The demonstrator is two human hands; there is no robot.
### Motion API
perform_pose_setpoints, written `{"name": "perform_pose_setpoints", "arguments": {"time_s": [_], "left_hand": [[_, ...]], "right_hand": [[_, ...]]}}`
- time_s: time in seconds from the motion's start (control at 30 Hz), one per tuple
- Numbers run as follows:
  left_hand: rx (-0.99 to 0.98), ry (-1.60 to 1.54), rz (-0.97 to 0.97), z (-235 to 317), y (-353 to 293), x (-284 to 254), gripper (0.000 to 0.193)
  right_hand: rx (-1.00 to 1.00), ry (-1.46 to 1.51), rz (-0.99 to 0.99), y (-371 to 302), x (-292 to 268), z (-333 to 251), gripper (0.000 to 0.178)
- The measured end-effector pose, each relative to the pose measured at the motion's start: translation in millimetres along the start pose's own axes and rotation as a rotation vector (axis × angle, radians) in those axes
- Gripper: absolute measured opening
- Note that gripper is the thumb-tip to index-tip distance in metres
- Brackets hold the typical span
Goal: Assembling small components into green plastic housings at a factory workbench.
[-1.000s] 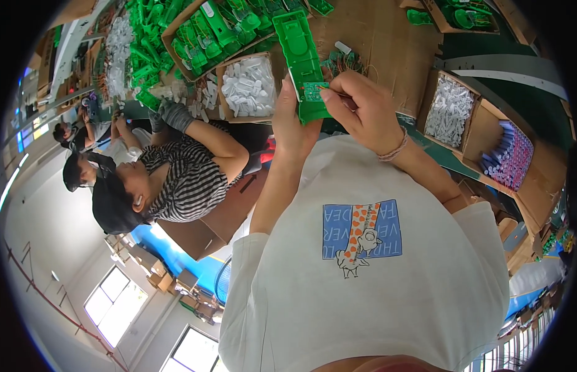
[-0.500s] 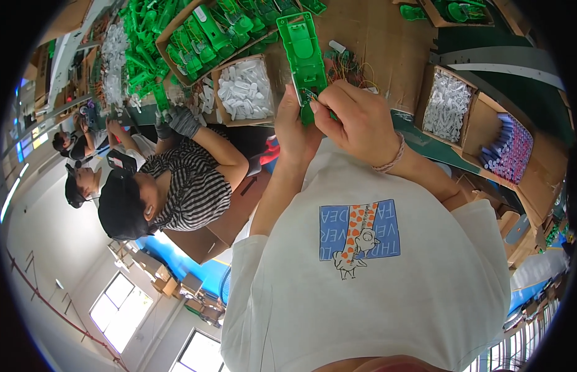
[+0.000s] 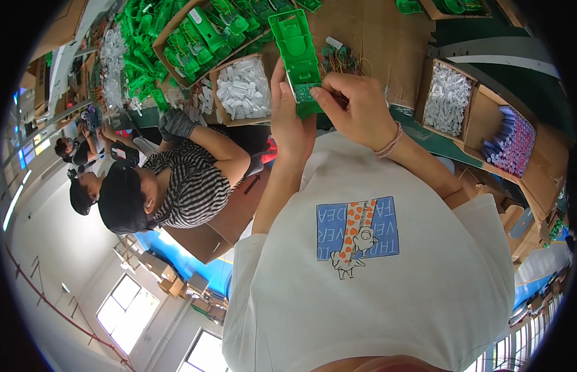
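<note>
An elongated green plastic housing (image 3: 296,48) stretches away from me, its hollow inside turned up. My left hand (image 3: 292,130) is closed round its near end, thumb along the left edge. A small green circuit board (image 3: 304,93) lies inside the near part of the housing. Over its right edge is my right hand (image 3: 361,115), closed, with the thumb tip on the board and the fingers curled at the housing's side. Just beyond that hand, circuit boards with thin coloured wires (image 3: 339,62) lie on the cardboard, beside a small white piece (image 3: 334,42).
Ahead to the left stand a carton (image 3: 161,46) of wired green housings and a box (image 3: 264,60) of white plastic pieces. To the right are another box (image 3: 466,121) of white parts and a carton (image 3: 542,180) of purple-pink sticks. A gloved co-worker (image 3: 189,180) sits at left.
My right thumb has shifted from wires at the board onto the board itself, which now shows flat in the housing. The housing has moved slightly left.
</note>
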State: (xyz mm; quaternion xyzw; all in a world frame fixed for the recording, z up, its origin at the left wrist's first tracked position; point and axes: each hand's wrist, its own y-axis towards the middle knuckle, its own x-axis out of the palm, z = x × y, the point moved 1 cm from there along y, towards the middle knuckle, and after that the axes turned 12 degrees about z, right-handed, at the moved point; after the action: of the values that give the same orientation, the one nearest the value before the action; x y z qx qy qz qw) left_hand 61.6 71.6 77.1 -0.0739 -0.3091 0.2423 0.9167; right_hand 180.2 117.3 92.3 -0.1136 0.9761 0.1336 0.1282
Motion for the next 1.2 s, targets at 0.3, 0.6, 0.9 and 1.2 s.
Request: {"name": "perform_pose_setpoints", "arguments": {"time_s": [0.3,0.6,0.9,1.2], "left_hand": [[0.095,0.078,0.083,-11,1,-2,0.042],[0.075,0.163,0.145,-18,5,-3,0.044],[0.083,0.187,0.076,-16,6,-7,0.052],[0.097,0.360,0.050,3,-1,-4,0.044]], "right_hand": [[-0.059,0.030,0.086,-5,7,10,0.021],[0.014,0.027,0.018,-1,4,29,0.019],[-0.036,-0.200,-0.070,8,-4,24,0.015],[0.015,0.170,-0.102,1,-4,29,0.013]]}}
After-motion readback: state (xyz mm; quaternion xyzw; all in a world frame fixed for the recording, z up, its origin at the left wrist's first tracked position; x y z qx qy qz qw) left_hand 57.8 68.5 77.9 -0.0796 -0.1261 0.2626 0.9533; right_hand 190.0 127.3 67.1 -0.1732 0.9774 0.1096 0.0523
